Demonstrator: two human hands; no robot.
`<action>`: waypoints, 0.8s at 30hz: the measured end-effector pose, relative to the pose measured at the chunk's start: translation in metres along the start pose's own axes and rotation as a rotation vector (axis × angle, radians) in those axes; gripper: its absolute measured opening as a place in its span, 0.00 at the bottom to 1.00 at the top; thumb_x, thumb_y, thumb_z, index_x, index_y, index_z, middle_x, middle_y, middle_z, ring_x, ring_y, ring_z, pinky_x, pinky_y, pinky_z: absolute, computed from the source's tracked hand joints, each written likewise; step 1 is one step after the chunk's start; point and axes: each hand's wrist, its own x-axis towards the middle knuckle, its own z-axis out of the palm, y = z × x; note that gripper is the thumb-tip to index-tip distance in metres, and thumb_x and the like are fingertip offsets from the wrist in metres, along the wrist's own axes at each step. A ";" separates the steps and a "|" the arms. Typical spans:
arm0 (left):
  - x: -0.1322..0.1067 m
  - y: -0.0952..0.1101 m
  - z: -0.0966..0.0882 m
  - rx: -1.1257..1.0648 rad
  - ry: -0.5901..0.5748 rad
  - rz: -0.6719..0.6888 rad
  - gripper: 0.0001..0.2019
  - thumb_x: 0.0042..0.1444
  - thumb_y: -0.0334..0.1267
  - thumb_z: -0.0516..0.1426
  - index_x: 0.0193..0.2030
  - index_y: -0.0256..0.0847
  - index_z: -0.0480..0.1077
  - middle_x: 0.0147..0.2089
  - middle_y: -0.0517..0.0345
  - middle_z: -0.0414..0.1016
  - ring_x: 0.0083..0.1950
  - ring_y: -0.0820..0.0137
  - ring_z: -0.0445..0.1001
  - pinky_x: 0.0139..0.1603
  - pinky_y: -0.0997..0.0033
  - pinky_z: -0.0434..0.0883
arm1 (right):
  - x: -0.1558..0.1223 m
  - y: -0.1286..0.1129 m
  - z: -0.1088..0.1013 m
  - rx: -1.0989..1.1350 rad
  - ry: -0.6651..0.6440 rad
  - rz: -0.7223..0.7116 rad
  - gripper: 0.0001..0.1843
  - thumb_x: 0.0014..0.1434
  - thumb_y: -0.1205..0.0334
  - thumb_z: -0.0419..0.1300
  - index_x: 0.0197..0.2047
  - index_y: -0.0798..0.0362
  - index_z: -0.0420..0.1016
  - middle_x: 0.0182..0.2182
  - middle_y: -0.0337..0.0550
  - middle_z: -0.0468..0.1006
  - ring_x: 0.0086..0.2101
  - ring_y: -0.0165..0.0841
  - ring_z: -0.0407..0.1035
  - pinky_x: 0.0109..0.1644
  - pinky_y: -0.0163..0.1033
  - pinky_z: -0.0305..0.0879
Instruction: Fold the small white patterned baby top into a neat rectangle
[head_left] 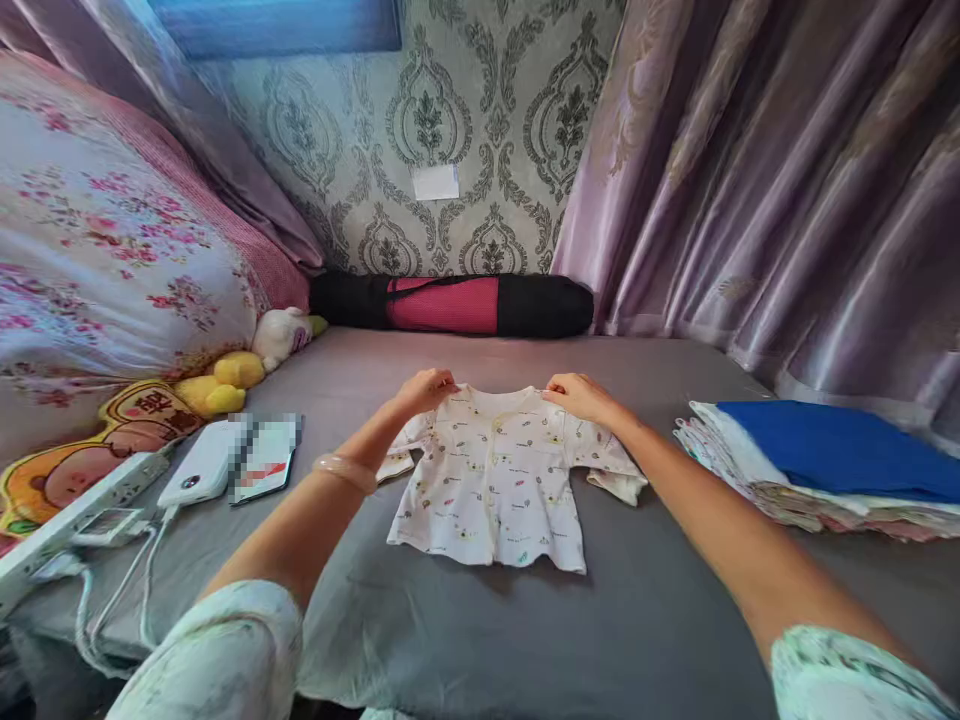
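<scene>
A small white baby shirt (pixel 495 480) with tiny coloured prints lies flat on the grey bed sheet (pixel 600 620), neck away from me, sleeves spread to both sides. My left hand (pixel 426 388) is closed on the shirt's left shoulder at the far edge. My right hand (pixel 577 395) is closed on the right shoulder. Both arms reach forward over the sheet, and a pale bangle (pixel 345 472) sits on my left wrist.
A stack of folded cloths with a blue one on top (pixel 832 460) lies at the right. At the left are a white power bank (pixel 199 465), a phone (pixel 266 458), cables, plush toys (pixel 225 380) and a floral quilt (pixel 112 240). A black-and-red roll bag (pixel 450 304) lies against the wall; curtains hang at right.
</scene>
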 end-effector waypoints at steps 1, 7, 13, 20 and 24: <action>0.000 0.003 0.009 0.014 0.018 -0.047 0.11 0.65 0.45 0.50 0.43 0.43 0.70 0.43 0.54 0.76 0.46 0.65 0.74 0.39 0.73 0.65 | -0.002 -0.004 0.007 -0.024 0.011 0.016 0.12 0.65 0.55 0.51 0.39 0.50 0.72 0.39 0.40 0.78 0.39 0.33 0.69 0.34 0.34 0.54; 0.005 0.013 0.048 0.112 0.094 -0.128 0.13 0.68 0.41 0.44 0.47 0.39 0.67 0.48 0.47 0.72 0.49 0.63 0.72 0.42 0.70 0.66 | -0.008 -0.013 0.038 -0.153 0.050 0.053 0.14 0.69 0.57 0.44 0.45 0.51 0.69 0.46 0.45 0.75 0.43 0.35 0.70 0.38 0.36 0.56; 0.020 0.000 0.064 0.206 0.158 -0.020 0.15 0.69 0.41 0.41 0.47 0.37 0.66 0.47 0.46 0.69 0.49 0.62 0.70 0.46 0.67 0.66 | 0.008 -0.003 0.052 -0.273 0.025 0.090 0.17 0.70 0.55 0.40 0.49 0.51 0.66 0.48 0.48 0.73 0.43 0.38 0.72 0.39 0.38 0.59; 0.044 -0.016 0.065 0.274 0.247 0.071 0.16 0.69 0.40 0.40 0.45 0.37 0.66 0.44 0.45 0.69 0.47 0.61 0.68 0.48 0.63 0.65 | 0.034 0.006 0.056 -0.354 -0.001 0.068 0.19 0.71 0.54 0.38 0.52 0.52 0.64 0.49 0.50 0.71 0.44 0.39 0.72 0.43 0.40 0.60; 0.059 -0.023 0.062 0.276 0.255 0.101 0.17 0.69 0.40 0.40 0.46 0.35 0.66 0.45 0.44 0.68 0.48 0.60 0.67 0.49 0.62 0.64 | 0.053 0.014 0.056 -0.383 0.001 0.044 0.18 0.70 0.55 0.39 0.51 0.52 0.64 0.49 0.50 0.71 0.44 0.39 0.72 0.43 0.39 0.61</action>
